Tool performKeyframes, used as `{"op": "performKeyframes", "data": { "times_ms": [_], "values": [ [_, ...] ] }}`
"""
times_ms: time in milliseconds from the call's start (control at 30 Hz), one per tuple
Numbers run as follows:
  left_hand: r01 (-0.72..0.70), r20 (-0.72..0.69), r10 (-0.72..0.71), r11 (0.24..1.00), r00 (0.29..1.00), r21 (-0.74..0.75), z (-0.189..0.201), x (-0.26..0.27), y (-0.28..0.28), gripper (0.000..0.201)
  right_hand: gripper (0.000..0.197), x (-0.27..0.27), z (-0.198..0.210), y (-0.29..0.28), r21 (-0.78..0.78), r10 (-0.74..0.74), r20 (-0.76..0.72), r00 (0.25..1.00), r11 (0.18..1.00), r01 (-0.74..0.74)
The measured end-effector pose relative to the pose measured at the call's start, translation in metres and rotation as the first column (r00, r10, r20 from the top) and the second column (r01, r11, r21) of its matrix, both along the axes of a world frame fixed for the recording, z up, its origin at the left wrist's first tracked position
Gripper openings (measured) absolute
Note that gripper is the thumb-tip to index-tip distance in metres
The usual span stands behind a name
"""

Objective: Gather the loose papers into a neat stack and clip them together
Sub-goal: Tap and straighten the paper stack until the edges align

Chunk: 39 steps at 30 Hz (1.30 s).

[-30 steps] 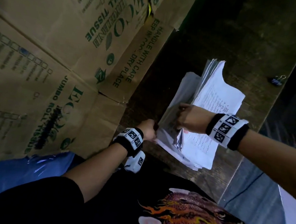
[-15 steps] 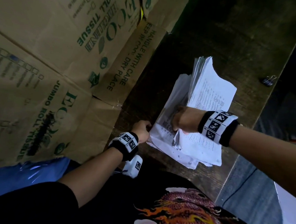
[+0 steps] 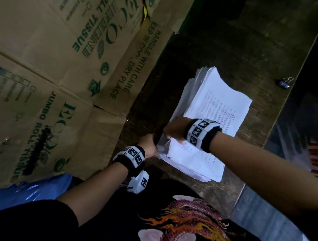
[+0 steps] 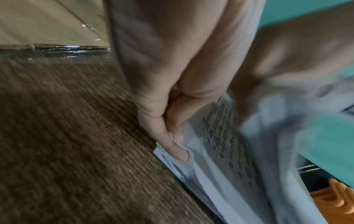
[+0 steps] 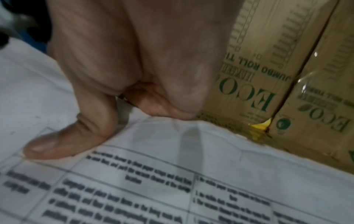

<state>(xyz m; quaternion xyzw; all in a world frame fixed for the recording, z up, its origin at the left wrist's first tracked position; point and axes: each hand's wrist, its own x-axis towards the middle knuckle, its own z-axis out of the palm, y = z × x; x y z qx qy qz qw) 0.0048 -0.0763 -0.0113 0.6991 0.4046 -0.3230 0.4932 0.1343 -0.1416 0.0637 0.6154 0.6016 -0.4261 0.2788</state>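
Note:
A thick pile of printed white papers (image 3: 216, 108) lies unevenly on the dark wooden table (image 3: 230, 39), its sheets fanned at the near end. My left hand (image 3: 150, 144) pinches the pile's near left corner between thumb and finger, as the left wrist view shows of that hand (image 4: 177, 141) and the papers (image 4: 220, 151). My right hand (image 3: 174, 129) grips the left edge of the upper sheets. In the right wrist view its thumb (image 5: 57, 145) presses on the top page (image 5: 172, 181) and the fingers curl over the edge. A black binder clip (image 3: 285, 83) lies at the table's far right edge, away from both hands.
Large cardboard boxes (image 3: 53, 61) printed with green lettering stand against the table's left side, close to the left hand. The table's right edge (image 3: 284, 105) drops off beside the clip. A blue plastic bag (image 3: 21, 194) sits at the near left.
The right hand has slid nearer to the left hand along the papers' left edge. The raised upper sheets now lie lower and closer to the rest. The left hand keeps its corner.

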Motion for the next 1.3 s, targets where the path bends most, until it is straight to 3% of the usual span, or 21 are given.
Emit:
{"op": "performKeyframes", "data": {
  "times_ms": [133,267,333,400,467,533,567,600,667,733,767,800,833,867,967,1067,1167,1233,1300],
  "values": [
    [0.039,-0.006,-0.039,0.999,0.999,0.032,-0.002,0.000,-0.001,0.035,0.057,-0.004,-0.017,0.010,-0.047,-0.081,-0.072,0.994,0.996,0.078],
    [0.067,0.028,-0.069,0.996,0.997,0.060,-0.004,-0.001,0.001,0.030,0.065,-0.005,-0.030,0.012,-0.056,-0.066,-0.091,0.994,0.997,0.061],
    [0.069,0.025,-0.069,0.998,0.997,0.013,-0.004,-0.001,0.001,0.024,0.065,-0.005,-0.039,0.008,-0.012,-0.040,-0.089,0.995,0.999,0.039],
    [0.049,0.011,-0.048,0.992,0.999,-0.113,0.002,0.002,0.004,0.014,0.058,-0.006,-0.044,0.000,0.135,-0.010,-0.055,0.998,0.991,0.017],
    [0.084,-0.017,-0.089,0.979,0.996,-0.184,0.008,0.008,0.013,0.022,0.057,-0.008,-0.045,-0.015,0.377,-0.132,-0.044,0.990,0.916,0.139],
    [0.195,0.039,-0.194,0.979,0.980,-0.051,0.011,0.020,0.026,0.028,0.056,-0.008,-0.044,-0.043,0.576,-0.410,-0.178,0.894,0.694,0.433],
    [0.222,0.083,-0.227,0.973,0.970,0.060,0.010,0.028,0.031,0.029,0.052,-0.007,-0.043,-0.061,0.634,-0.570,-0.277,0.774,0.496,0.593],
    [0.215,0.124,-0.232,0.967,0.965,0.141,0.010,0.037,0.034,0.028,0.047,-0.006,-0.042,-0.081,0.680,-0.713,-0.351,0.607,0.251,0.689],
    [0.166,0.198,-0.205,0.966,0.959,0.200,0.011,0.059,0.035,0.030,0.037,0.000,-0.038,-0.121,0.731,-0.915,-0.376,0.147,-0.195,0.654],
    [0.135,0.238,-0.185,0.968,0.953,0.212,0.011,0.085,0.029,0.039,0.050,0.021,-0.053,-0.163,0.625,-0.855,-0.344,-0.389,-0.517,0.585],
    [0.137,0.249,-0.191,0.966,0.950,0.221,0.010,0.098,0.025,0.042,0.065,0.034,-0.063,-0.181,0.496,-0.739,-0.310,-0.598,-0.662,0.562],
    [0.154,0.247,-0.211,0.961,0.946,0.231,0.009,0.111,0.018,0.045,0.080,0.044,-0.072,-0.194,0.368,-0.627,-0.301,-0.719,-0.772,0.519],
    [0.188,0.233,-0.247,0.950,0.940,0.250,0.007,0.122,0.012,0.046,0.086,0.054,-0.087,-0.206,0.278,-0.568,-0.321,-0.758,-0.822,0.498],
    [0.233,0.207,-0.295,0.932,0.933,0.279,0.007,0.133,0.003,0.048,0.077,0.059,-0.092,-0.210,0.240,-0.565,-0.349,-0.748,-0.825,0.511],
    [0.335,0.095,-0.390,0.872,0.916,0.357,0.011,0.153,-0.025,0.065,0.038,0.074,-0.102,-0.210,0.319,-0.677,-0.389,-0.624,-0.735,0.599],
    [0.292,0.039,-0.327,0.886,0.944,0.360,0.010,0.159,-0.039,0.089,0.034,0.081,-0.094,-0.208,0.288,-0.639,-0.448,-0.625,-0.765,0.576],
    [0.167,0.108,-0.201,0.950,0.974,0.263,0.008,0.161,-0.034,0.103,0.031,0.083,-0.094,-0.219,0.275,-0.586,-0.543,-0.602,-0.801,0.531],
    [0.085,0.164,-0.116,0.979,0.980,0.188,0.008,0.161,-0.030,0.098,0.024,0.081,-0.094,-0.225,0.248,-0.572,-0.578,-0.582,-0.803,0.542],
    [0.079,0.191,-0.107,0.986,0.976,0.148,0.009,0.159,-0.030,0.080,0.005,0.081,-0.096,-0.228,0.224,-0.583,-0.575,-0.574,-0.787,0.574]
  ]
}}
